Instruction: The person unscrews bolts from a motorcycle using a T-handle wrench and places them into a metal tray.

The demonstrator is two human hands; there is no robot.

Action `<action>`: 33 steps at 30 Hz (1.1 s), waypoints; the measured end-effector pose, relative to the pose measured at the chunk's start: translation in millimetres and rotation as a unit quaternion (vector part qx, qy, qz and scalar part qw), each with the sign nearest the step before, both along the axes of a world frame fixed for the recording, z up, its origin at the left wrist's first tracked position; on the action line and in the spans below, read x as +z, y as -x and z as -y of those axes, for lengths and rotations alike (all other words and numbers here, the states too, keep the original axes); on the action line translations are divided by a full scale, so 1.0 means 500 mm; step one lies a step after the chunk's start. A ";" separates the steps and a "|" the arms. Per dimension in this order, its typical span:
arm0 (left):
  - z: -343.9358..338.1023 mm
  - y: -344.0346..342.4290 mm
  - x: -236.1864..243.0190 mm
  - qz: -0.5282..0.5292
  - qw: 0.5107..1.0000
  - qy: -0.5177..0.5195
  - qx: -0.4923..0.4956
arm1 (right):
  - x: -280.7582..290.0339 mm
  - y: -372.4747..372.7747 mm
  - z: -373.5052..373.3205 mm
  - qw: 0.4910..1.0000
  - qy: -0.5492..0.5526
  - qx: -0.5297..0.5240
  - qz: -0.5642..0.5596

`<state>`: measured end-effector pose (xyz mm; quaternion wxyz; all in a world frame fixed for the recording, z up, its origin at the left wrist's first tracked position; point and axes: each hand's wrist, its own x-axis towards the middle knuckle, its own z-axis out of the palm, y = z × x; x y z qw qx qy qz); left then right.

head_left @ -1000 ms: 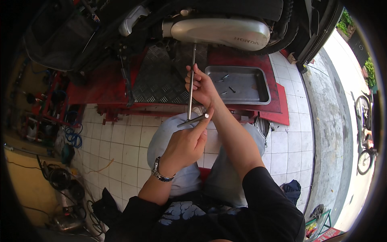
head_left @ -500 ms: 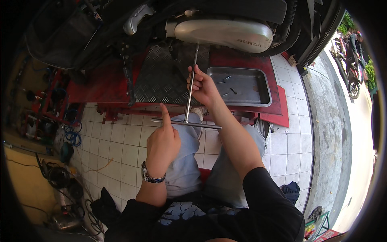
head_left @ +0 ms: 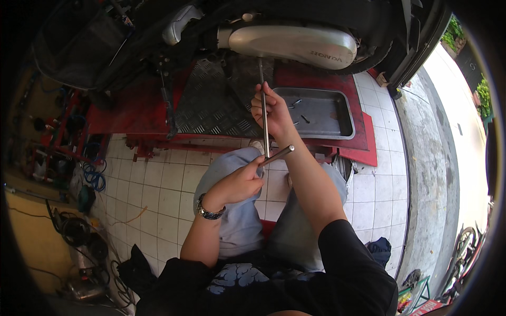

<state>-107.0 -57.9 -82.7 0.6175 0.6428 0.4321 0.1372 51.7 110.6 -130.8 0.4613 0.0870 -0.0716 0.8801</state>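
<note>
A long steel T-handle wrench runs from the underside of the scooter's silver side cover back toward my lap. My right hand is closed round the upper part of its shaft. Down at the crossbar, my left hand has its fingers curled and grips the bar's left end. The bar's other end points up and to the right, over my right forearm. What the wrench tip engages is hidden beneath the cover.
A grey metal tray right of my right hand holds several bolts. It rests on a red lift platform with a dark tread plate. Cables and tools lie at the left. A paved strip runs along the right.
The crossbar has turned from nearly level to slanting up rightward. My left hand has gone from a raised pointing finger to gripping the bar. My right hand and the shaft have shifted slightly right.
</note>
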 end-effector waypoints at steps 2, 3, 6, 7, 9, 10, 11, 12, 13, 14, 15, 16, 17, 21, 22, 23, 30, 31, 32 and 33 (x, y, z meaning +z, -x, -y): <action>-0.001 -0.015 0.015 0.121 0.989 0.084 -0.023 | 0.006 -0.004 0.000 1.000 0.001 -0.001 -0.011; 0.000 -0.019 0.016 0.166 0.980 0.102 -0.027 | 0.010 -0.004 0.000 1.000 -0.010 -0.005 -0.018; 0.000 -0.033 0.019 0.256 0.958 0.121 -0.038 | 0.022 -0.005 0.001 0.999 -0.037 -0.014 -0.035; 0.001 -0.039 0.021 0.257 0.960 0.105 -0.040 | 0.025 -0.006 0.000 0.998 -0.042 -0.015 -0.037; 0.003 -0.050 0.018 0.219 0.974 0.048 -0.037 | 0.025 -0.008 -0.001 0.998 -0.047 -0.018 -0.034; 0.007 -0.054 0.011 0.180 0.983 0.006 -0.030 | 0.023 -0.006 -0.002 0.998 -0.047 -0.020 -0.030; 0.012 -0.057 0.007 0.141 0.989 -0.036 -0.023 | 0.020 -0.004 -0.003 0.998 -0.048 -0.021 -0.026; 0.017 -0.060 0.007 0.030 0.992 -0.126 -0.001 | 0.015 -0.006 -0.003 0.999 -0.040 -0.021 -0.015; 0.025 -0.064 0.011 -0.081 0.973 -0.215 0.021 | 0.009 -0.007 -0.003 0.999 -0.032 -0.020 -0.005; 0.032 -0.067 0.015 -0.189 0.934 -0.300 0.044 | 0.004 -0.008 -0.003 1.000 -0.024 -0.019 0.005; 0.037 -0.067 0.022 -0.225 0.919 -0.317 0.062 | 0.006 -0.004 -0.001 1.000 -0.016 -0.022 0.010; 0.043 -0.068 0.029 -0.261 0.902 -0.334 0.080 | 0.007 -0.001 0.003 1.000 -0.008 -0.024 0.016; 0.045 -0.068 0.032 -0.295 0.884 -0.350 0.098 | 0.008 0.001 0.007 0.999 0.000 -0.028 0.022; 0.039 -0.060 0.021 -0.258 0.895 -0.347 0.112 | 0.019 0.007 0.009 0.999 0.002 -0.030 0.017; 0.038 -0.061 0.019 -0.218 0.920 -0.304 0.120 | 0.021 0.008 0.011 0.999 0.002 -0.029 0.018; 0.035 -0.062 0.017 -0.176 0.941 -0.261 0.126 | 0.022 0.009 0.013 0.999 0.001 -0.030 0.020; 0.035 -0.069 -0.001 0.200 0.971 0.038 0.125 | 0.019 0.023 0.017 0.999 -0.023 -0.018 0.043; 0.035 -0.068 0.001 0.212 0.969 0.042 0.115 | 0.019 0.023 0.016 0.999 -0.024 -0.020 0.032; 0.036 -0.066 0.003 0.224 0.968 0.046 0.106 | 0.018 0.026 0.018 0.999 -0.021 -0.018 0.027; 0.039 -0.065 0.006 0.158 0.980 -0.046 0.108 | 0.018 0.024 0.017 0.999 -0.020 -0.019 0.023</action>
